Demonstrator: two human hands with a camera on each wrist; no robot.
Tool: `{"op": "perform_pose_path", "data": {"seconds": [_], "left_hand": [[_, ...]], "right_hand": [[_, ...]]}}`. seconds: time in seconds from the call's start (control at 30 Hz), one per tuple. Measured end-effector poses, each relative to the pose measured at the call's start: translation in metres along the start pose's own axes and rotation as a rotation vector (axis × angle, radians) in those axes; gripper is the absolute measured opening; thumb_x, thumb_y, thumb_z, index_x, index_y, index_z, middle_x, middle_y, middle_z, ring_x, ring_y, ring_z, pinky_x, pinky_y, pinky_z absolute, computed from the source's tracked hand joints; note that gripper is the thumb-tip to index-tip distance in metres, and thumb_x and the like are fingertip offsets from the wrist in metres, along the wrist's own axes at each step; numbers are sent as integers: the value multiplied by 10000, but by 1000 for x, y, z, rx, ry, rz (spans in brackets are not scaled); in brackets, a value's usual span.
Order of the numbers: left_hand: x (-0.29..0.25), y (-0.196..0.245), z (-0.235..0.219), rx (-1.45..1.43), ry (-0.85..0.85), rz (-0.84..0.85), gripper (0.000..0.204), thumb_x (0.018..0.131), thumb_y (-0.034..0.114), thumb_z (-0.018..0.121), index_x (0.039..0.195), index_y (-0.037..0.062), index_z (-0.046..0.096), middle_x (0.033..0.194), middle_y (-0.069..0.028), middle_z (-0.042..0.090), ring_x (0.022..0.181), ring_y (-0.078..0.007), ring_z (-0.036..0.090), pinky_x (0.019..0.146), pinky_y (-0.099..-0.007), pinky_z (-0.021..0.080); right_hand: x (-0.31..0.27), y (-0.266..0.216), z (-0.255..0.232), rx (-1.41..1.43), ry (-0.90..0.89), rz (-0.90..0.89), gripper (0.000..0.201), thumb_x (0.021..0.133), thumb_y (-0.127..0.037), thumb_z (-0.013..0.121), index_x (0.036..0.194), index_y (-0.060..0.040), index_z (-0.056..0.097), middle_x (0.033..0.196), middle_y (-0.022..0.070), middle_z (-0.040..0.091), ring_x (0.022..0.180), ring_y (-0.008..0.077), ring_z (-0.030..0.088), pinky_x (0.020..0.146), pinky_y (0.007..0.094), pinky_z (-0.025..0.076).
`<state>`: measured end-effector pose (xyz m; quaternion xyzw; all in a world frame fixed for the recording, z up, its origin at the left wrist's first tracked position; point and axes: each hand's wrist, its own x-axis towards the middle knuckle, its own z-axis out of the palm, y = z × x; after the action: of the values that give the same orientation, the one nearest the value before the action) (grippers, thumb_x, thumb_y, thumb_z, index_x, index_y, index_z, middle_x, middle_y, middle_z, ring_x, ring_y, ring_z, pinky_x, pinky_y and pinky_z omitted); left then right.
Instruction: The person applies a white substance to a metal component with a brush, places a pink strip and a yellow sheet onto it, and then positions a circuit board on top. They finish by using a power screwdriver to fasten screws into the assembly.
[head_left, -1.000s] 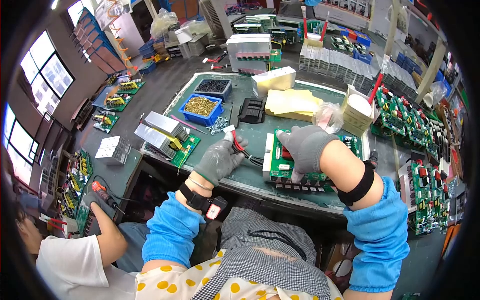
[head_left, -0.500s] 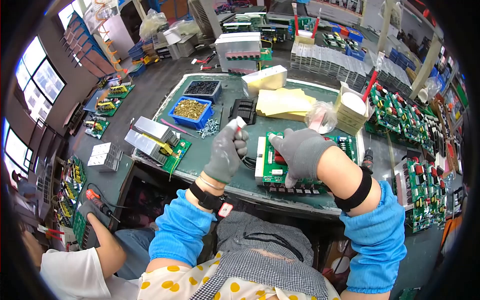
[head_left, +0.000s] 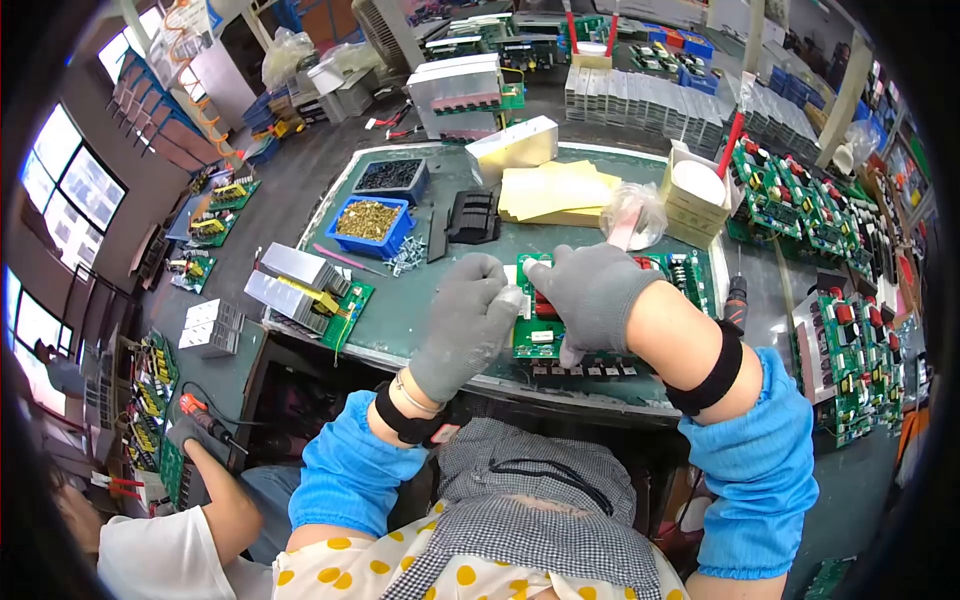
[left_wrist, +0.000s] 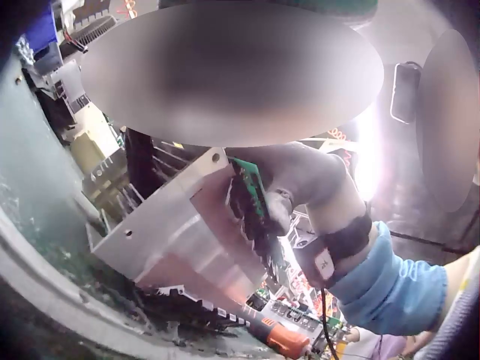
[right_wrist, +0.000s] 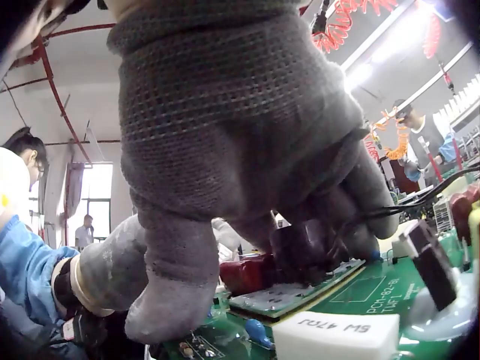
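A green circuit board (head_left: 535, 345) lies on the bench, with its aluminium heat sink (left_wrist: 161, 225) facing the left wrist view. My gloved right hand (head_left: 600, 300) grips the board from above, thumb at the near edge and fingers over the far part. Dark and red components (right_wrist: 247, 274) stand beneath its palm in the right wrist view. My gloved left hand (head_left: 462, 325) is curled at the board's left end, pinching a cable mostly hidden by the fingers. Black wires (right_wrist: 427, 201) run past the right fingertips. A white resistor block (right_wrist: 337, 336) sits on the board.
Behind the board lie yellow sheets (head_left: 555, 190), a plastic bag (head_left: 640, 215) and a box with a white tub (head_left: 697, 195). A blue bin of brass screws (head_left: 368, 222) stands left of a black block (head_left: 473, 215). A screwdriver (head_left: 736, 300) lies right. Another person (head_left: 165, 550) sits left.
My left hand lifted the red-and-black cable with its white connector, then moved it right to the board's left end, turning knuckles-up. The right hand stays on the board.
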<state>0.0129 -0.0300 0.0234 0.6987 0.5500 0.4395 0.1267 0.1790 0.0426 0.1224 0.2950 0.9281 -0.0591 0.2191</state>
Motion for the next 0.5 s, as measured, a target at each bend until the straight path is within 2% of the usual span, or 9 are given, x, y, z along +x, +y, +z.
{"op": "perform_pose_path", "data": {"seconds": [0.27,0.37,0.5], "left_hand": [[4,-2,1,1,-79,-87,257,920,177,571,794,-47,585,906,-104,493,825,-221,517,753,-355,451],[6,3,3,-28,-115,-162,238,910,167,578,800,-42,610,898,-121,513,829,-250,541,762,-378,462],[14,7,2,175,-148,-68,228,897,175,576,805,-25,636,907,-147,553,852,-310,564,784,-415,471]], "right_hand": [[6,5,6,13,-6,-10,964,609,-447,907,1371,-44,476,1181,196,612,1061,369,656,870,450,539],[7,7,4,29,-30,-10,948,598,-450,912,1343,-40,492,1167,197,619,1049,373,660,869,451,540],[9,9,10,42,-1,-10,913,582,-441,920,1295,-34,520,1151,192,626,1041,372,663,869,451,540]]}}
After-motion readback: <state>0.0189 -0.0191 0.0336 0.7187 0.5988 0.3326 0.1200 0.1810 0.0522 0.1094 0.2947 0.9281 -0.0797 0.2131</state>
